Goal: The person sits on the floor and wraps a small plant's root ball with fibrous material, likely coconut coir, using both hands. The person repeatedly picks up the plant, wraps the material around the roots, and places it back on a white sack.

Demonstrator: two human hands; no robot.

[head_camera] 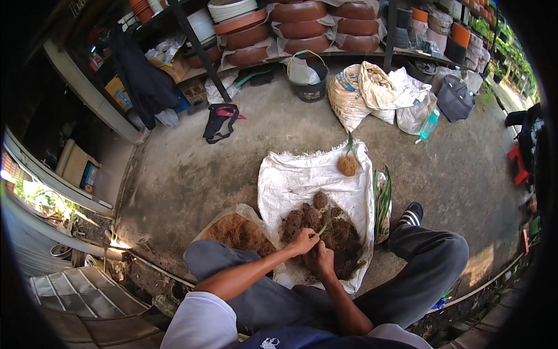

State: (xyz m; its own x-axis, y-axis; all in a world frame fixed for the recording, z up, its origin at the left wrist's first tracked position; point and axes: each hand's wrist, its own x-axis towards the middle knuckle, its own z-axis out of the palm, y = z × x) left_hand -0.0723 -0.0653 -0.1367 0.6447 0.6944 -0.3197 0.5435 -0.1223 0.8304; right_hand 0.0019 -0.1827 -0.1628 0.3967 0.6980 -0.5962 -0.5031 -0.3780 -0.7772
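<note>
My left hand [304, 241] and my right hand [324, 260] meet over a white woven sack [301, 174] spread on the floor. My left fingers pinch the lower part of a green plant cutting [326, 221], whose leaf points up. My right fingers are closed close against its base; what lies between them is hidden. Beneath the hands lies a heap of dark, fibrous growing medium [344, 237], with a round brown clump [320, 200] at its top. A fibre-wrapped ball with a leaf [347, 165] rests near the sack's far edge.
To the left sits an open bag of brown coconut fibre [237, 231]. Long-leaved plants [382, 205] lie along the sack's right side. Farther off are a black bucket [308, 83], a filled sack [348, 94], a turquoise bottle [429, 124] and a black bag [221, 122].
</note>
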